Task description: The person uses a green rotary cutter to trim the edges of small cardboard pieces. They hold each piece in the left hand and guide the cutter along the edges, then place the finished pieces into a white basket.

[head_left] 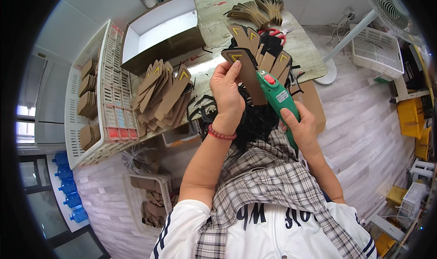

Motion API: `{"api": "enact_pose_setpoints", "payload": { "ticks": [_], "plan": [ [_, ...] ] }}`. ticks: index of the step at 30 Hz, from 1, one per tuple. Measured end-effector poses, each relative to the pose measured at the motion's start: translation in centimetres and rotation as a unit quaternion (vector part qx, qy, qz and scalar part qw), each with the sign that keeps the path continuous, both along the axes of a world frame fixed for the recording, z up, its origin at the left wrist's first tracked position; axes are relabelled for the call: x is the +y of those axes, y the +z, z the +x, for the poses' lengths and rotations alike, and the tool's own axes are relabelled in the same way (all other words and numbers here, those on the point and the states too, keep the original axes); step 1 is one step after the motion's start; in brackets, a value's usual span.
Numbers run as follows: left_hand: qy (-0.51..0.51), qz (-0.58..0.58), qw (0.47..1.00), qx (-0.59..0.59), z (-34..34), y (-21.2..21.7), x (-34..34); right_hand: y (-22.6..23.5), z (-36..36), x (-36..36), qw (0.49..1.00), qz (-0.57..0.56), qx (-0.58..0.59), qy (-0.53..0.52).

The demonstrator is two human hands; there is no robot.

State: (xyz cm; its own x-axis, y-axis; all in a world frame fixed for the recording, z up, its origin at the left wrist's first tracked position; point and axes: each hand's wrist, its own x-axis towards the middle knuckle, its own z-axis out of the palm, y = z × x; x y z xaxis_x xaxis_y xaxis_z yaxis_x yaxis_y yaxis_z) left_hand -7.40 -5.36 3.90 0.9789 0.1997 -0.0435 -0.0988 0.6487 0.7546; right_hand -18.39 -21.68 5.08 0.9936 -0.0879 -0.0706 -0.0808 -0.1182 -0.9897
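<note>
My left hand (pixel 227 86) pinches a flat brown piece (pixel 250 77) with a black edge and a yellow V mark at its rounded end. A green handheld electric cutter (pixel 275 93) with a red button is gripped in my right hand (pixel 300 122). Its head lies right beside the edge of the brown piece; whether the blade touches it, I cannot tell. Behind and beside it lie more such pieces (pixel 281 64), some with black parts. Black strips and scraps (pixel 255 122) are heaped on the checked apron (pixel 259 168) at my lap.
Loose brown pieces (pixel 166 95) are piled at the table's left, by a white crate (pixel 107 81) and an open box (pixel 159 29). Fanned stacks (pixel 250 13) and red-handled scissors (pixel 273 32) lie at the back. A fan (pixel 391 11) stands right; another crate (pixel 166 186) sits low left.
</note>
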Motion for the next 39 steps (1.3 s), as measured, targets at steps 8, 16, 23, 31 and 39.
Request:
{"api": "enact_pose_setpoints", "payload": {
  "ticks": [8,16,23,31,39],
  "plan": [
    [-0.037,0.022,0.999,0.002,-0.9,-0.3,0.2,0.3,-0.1,0.0,1.0,0.0,-0.017,-0.004],
    [-0.075,0.062,0.995,0.006,-2.0,-0.4,0.8,0.6,0.0,-0.2,1.0,0.009,-0.016,-0.002],
    [-0.071,0.157,0.985,-0.032,-1.2,0.2,1.9,0.6,-0.1,-0.6,1.0,0.0,-0.014,0.015],
    [-0.115,0.259,0.957,-0.066,-0.6,1.2,3.2,0.7,-0.2,-0.9,0.999,0.0,-0.018,0.03],
    [-0.165,0.321,0.929,-0.083,-0.8,1.3,3.6,1.2,-0.1,-1.1,0.999,0.017,-0.02,0.033]
  ]
}}
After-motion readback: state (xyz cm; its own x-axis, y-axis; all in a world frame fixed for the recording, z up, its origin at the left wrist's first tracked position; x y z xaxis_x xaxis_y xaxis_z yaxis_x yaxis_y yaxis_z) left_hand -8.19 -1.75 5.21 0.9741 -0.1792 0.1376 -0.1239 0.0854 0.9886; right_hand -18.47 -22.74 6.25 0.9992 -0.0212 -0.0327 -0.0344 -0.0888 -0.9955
